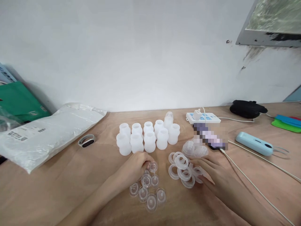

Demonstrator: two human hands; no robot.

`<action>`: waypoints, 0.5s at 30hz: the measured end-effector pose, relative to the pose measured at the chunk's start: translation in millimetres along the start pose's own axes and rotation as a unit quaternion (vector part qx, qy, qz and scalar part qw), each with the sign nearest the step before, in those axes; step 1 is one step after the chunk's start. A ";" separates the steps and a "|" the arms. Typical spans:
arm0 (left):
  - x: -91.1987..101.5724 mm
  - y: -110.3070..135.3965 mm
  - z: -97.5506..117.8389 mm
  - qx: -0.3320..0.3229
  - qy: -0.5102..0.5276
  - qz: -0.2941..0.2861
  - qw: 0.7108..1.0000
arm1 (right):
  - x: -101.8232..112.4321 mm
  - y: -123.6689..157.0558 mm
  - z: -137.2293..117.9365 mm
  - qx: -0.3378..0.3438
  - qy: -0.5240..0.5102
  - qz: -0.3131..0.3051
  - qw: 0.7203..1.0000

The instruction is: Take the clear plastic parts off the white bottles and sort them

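Observation:
My left hand [139, 163] is closed in a pinch on a clear silicone nipple [153, 167], at the back of a group of similar nipples [151, 201] on the table. My right hand [213, 172] is at the right side of a pile of translucent white collar rings [182, 161]. Its thumb and fingers curl around a ring [198, 171] at the pile's edge, partly hidden by the hand. Clear domed caps [188, 147] lie just behind those fingers. Beyond both hands, two rows of frosted white bottles [150, 142] stand upright with open tops.
One bottle at the back wears a clear dome [168, 118]. To the right lie a phone [209, 136], a power strip [213, 118], a light-blue device [254, 143], cables and a black pouch [248, 109]. A wristband [86, 141] and white plastic parcel [54, 125] lie left.

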State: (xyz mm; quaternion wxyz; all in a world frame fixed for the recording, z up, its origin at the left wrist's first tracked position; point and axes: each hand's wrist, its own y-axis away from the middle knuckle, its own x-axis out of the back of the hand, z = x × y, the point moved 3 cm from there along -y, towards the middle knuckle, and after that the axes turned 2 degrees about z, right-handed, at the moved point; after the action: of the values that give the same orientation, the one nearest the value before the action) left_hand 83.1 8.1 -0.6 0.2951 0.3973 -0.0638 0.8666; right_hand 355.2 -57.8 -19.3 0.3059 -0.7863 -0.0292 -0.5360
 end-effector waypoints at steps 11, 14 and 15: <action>2.4 -1.5 -6.2 0.004 -0.060 0.015 0.998 | 49.1 -43.2 -13.4 -0.027 0.004 0.041 0.999; 2.8 -0.5 -2.9 -0.009 -0.081 0.012 0.997 | 61.1 -87.0 -3.8 -0.057 0.025 0.079 0.995; 2.9 0.0 -2.1 -0.012 -0.087 0.011 0.996 | 60.8 -103.1 1.0 -0.066 0.028 0.075 0.995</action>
State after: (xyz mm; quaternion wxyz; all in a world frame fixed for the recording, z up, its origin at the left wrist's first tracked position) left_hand 80.3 10.2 0.1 0.2835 0.4673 -0.1040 0.8309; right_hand 343.2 9.2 79.2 0.2938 -0.7891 0.0739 -0.5344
